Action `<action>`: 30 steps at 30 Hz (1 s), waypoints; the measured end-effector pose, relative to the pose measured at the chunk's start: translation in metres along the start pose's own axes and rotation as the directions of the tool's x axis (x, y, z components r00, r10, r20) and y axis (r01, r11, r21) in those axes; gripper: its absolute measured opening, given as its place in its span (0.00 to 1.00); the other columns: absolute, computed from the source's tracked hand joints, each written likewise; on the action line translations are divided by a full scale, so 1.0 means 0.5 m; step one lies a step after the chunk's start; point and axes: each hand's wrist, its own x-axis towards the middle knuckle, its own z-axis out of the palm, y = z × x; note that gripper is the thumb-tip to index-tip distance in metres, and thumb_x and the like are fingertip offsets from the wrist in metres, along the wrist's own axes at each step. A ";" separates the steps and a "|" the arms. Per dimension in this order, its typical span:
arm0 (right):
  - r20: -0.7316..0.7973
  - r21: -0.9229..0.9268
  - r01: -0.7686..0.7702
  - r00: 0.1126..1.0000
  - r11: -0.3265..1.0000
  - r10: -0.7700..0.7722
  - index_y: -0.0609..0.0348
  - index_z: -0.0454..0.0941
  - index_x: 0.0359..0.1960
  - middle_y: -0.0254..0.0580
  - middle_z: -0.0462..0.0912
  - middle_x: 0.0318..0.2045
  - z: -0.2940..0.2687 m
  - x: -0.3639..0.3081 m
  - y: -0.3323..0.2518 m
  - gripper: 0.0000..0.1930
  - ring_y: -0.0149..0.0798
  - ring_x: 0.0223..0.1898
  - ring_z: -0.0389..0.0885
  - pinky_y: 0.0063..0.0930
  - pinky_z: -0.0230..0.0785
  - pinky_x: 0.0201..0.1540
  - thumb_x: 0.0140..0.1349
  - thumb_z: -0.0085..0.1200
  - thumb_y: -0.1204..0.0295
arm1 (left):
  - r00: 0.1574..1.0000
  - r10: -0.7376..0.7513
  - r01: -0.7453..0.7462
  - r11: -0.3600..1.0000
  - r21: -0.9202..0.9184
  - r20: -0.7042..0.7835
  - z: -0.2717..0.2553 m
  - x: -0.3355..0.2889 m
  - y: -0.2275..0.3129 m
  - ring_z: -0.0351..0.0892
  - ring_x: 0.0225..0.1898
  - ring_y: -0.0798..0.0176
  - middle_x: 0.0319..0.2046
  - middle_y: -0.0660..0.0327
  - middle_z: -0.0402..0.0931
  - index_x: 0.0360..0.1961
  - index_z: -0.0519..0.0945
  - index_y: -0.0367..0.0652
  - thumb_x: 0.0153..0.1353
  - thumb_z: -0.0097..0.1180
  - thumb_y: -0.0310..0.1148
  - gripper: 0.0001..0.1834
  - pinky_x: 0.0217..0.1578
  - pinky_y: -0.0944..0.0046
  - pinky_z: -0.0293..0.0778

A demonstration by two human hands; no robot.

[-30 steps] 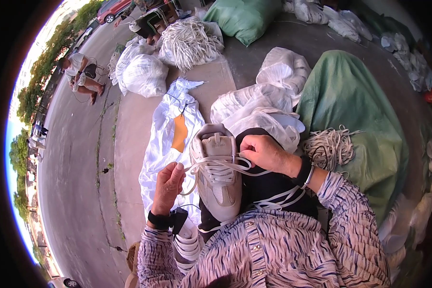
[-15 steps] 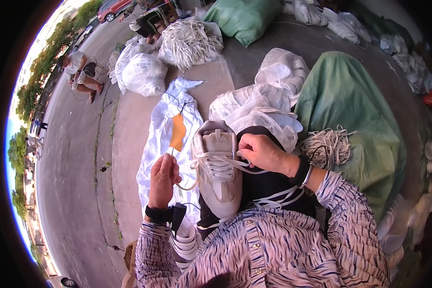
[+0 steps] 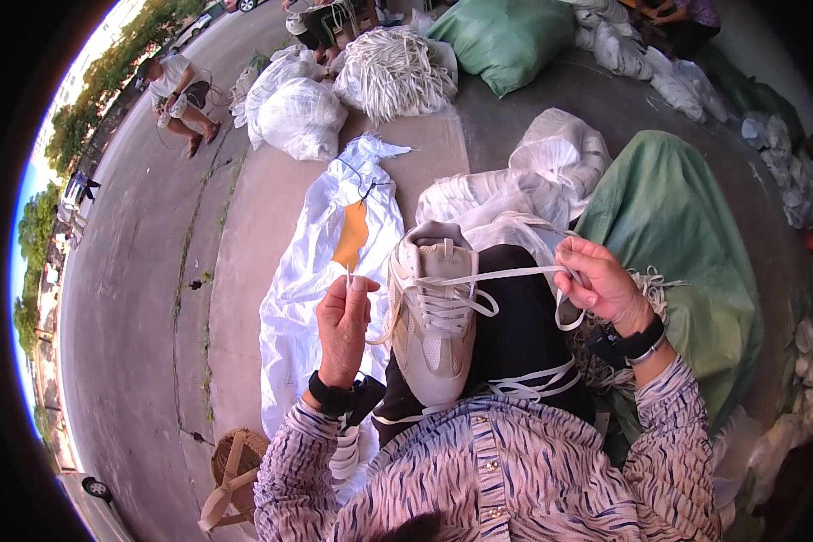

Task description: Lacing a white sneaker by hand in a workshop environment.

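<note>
A beige and white sneaker (image 3: pixel 435 325) rests toe toward me on my dark-clothed lap, its tongue standing up and laces crossing its front. My right hand (image 3: pixel 599 280), to the right of the shoe, pinches a pale shoelace (image 3: pixel 515 273) drawn almost straight out from the upper eyelets. A slack end hangs in a loop below those fingers. Left of the shoe, my left hand (image 3: pixel 343 321) is closed in a pinch with a thin pale tip poking up from it. Lace curves from the shoe's left side toward this hand, so the tip looks like a lace end.
A white sack (image 3: pixel 289 316) with an orange patch lies to the left. Green sacks (image 3: pixel 659 208), bundled laces (image 3: pixel 397 72) and white plastic bags (image 3: pixel 560 149) surround me. A wicker basket (image 3: pixel 230 461) stands at lower left. Another person (image 3: pixel 181 95) sits farther off.
My right hand has moved away from the shoe to the right, pulling the lace out taut. My left hand stays pinched beside the shoe. The whole view has shifted slightly.
</note>
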 end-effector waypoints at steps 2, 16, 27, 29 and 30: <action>0.030 0.015 0.039 0.999 0.999 -0.040 0.57 0.68 0.35 0.44 0.76 0.19 0.003 0.007 0.014 0.04 0.21 0.06 0.60 0.12 0.51 0.08 0.64 0.45 0.71 | 0.947 0.287 -0.308 0.940 0.150 0.144 0.019 -0.008 0.006 0.60 0.19 0.78 0.17 0.73 0.65 0.39 0.77 0.38 0.61 0.55 0.29 0.07 0.24 0.78 0.61; -0.414 -0.779 -0.042 0.784 0.626 -0.463 0.60 0.69 0.32 0.36 0.76 0.19 -0.050 -0.002 0.061 0.05 0.29 0.10 0.71 0.20 0.61 0.13 0.61 0.47 0.72 | 0.974 0.176 -0.207 0.948 0.240 0.144 0.030 -0.004 -0.072 0.68 0.26 0.75 0.24 0.65 0.70 0.35 0.69 0.38 0.59 0.57 0.33 0.12 0.28 0.73 0.67; 0.223 -0.912 0.350 0.862 0.215 -0.455 0.60 0.77 0.33 0.42 0.76 0.27 0.134 0.008 0.103 0.07 0.44 0.28 0.78 0.32 0.70 0.31 0.52 0.56 0.75 | 0.985 -0.021 0.016 0.999 0.032 0.171 0.019 0.015 -0.012 0.57 0.19 0.80 0.22 0.69 0.67 0.36 0.67 0.43 0.65 0.49 0.36 0.09 0.21 0.80 0.56; 0.226 -0.914 0.347 0.865 0.210 -0.449 0.60 0.78 0.31 0.42 0.77 0.25 0.134 0.019 0.111 0.07 0.44 0.28 0.79 0.32 0.70 0.31 0.50 0.57 0.73 | 0.980 -0.022 0.019 1.000 0.015 0.200 0.016 0.019 0.001 0.56 0.17 0.82 0.20 0.72 0.64 0.38 0.69 0.45 0.66 0.47 0.37 0.07 0.17 0.79 0.51; 0.261 -0.898 0.373 0.880 0.235 -0.398 0.60 0.77 0.30 0.43 0.77 0.25 0.132 0.025 0.113 0.07 0.44 0.27 0.79 0.32 0.69 0.31 0.50 0.58 0.72 | 0.979 -0.066 0.084 0.993 -0.085 0.195 0.012 0.024 0.004 0.54 0.16 0.82 0.19 0.74 0.62 0.39 0.69 0.45 0.65 0.47 0.35 0.07 0.16 0.79 0.49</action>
